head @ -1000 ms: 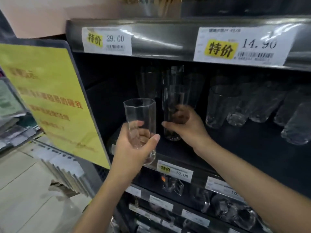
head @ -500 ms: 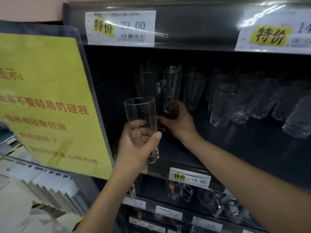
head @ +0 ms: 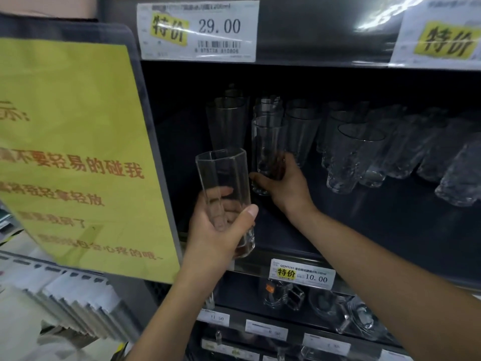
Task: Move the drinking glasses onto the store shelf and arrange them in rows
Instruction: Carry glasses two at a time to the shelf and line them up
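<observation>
Compared with a moment ago, pushed further in: the tall glass, now at the centre of the frame, close in front of the back glasses on the shelf. Held low down by the right hand, grip closed around the lower half, thumb on the left side. Base seemingly touching the shelf board or just above it; cannot tell for sure. Probably almost placed, so only the letting go left for this one.

In the lower centre, no real change: the angular glass gripped near the bottom by the left hand, fingers behind, thumb in front. Nearly upright, in front of the shelf edge and not yet on it. Likely next in line, perhaps for the dark free place left of the tall glass.

On the shelf itself: smooth tall glasses standing in rows at the upper centre, textured glasses in rows toward the right of the frame. On the lower shelf, at the bottom, more glassware, too blurred to name. At the left of the frame a yellow sign; above, a price tag with 29.00.
</observation>
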The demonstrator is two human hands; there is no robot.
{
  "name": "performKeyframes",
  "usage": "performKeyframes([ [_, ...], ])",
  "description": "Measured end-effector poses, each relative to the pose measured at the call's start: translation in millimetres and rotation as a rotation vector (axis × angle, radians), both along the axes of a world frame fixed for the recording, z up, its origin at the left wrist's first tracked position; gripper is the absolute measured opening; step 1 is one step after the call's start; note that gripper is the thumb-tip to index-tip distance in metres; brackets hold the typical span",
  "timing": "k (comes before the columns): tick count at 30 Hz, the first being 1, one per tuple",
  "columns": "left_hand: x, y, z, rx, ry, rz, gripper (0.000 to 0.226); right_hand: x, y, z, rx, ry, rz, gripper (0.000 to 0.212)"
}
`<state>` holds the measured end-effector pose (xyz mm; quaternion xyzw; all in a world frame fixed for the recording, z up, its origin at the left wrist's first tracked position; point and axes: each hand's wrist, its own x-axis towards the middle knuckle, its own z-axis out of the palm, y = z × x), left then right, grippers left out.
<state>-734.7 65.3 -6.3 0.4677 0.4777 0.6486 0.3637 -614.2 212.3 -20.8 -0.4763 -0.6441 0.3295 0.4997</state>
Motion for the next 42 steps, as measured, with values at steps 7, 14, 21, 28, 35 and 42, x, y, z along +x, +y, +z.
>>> performKeyframes([
  [7,0,1,-1,0.010,-0.015,-0.026,0.038,0,-2,6,-0.082,0.013,-0.037,0.077],
  [14,1,-1,0,0.017,-0.008,-0.030,0.034,0,-5,8,-0.117,0.022,-0.043,0.069],
  [21,3,0,-2,0.011,0.000,-0.006,0.037,0,-6,8,-0.096,0.001,-0.047,0.062],
  [28,7,-2,-2,0.004,0.111,0.023,0.041,0,-7,8,-0.081,0.009,-0.036,0.060],
  [35,8,-4,-4,-0.003,0.158,0.055,0.043,0,-7,9,-0.071,-0.013,-0.040,0.060],
  [42,10,-6,-1,-0.012,0.202,0.057,0.045,7,-14,13,-0.118,-0.067,-0.020,0.065],
])
